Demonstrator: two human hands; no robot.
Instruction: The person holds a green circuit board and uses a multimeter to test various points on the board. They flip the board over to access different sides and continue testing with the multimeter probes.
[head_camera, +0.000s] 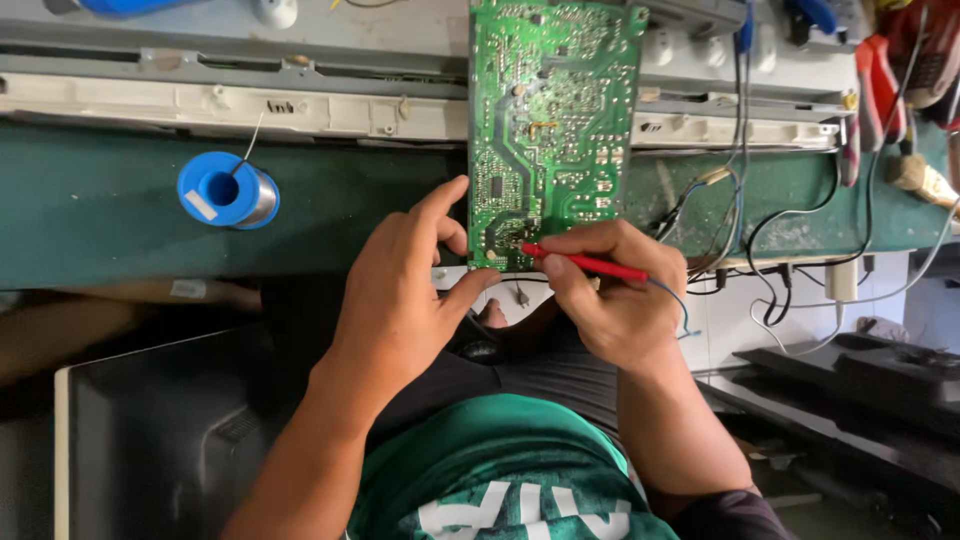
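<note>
Red probe (585, 264) in right hand (610, 300) on green circuit board (550, 120)

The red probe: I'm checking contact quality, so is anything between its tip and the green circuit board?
Nothing visible. The right hand holds the red probe with its tip on the solder side of the green circuit board near the lower edge. The left hand grips that edge beside it, not in the way.

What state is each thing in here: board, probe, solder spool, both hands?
Circuit board: solder side up, near edge overhanging the bench.
Red probe: tip on the board's near edge.
Solder spool: lying on the green bench, untouched.
Left hand: steadying the board's corner.
Right hand: pinching the probe.
</note>
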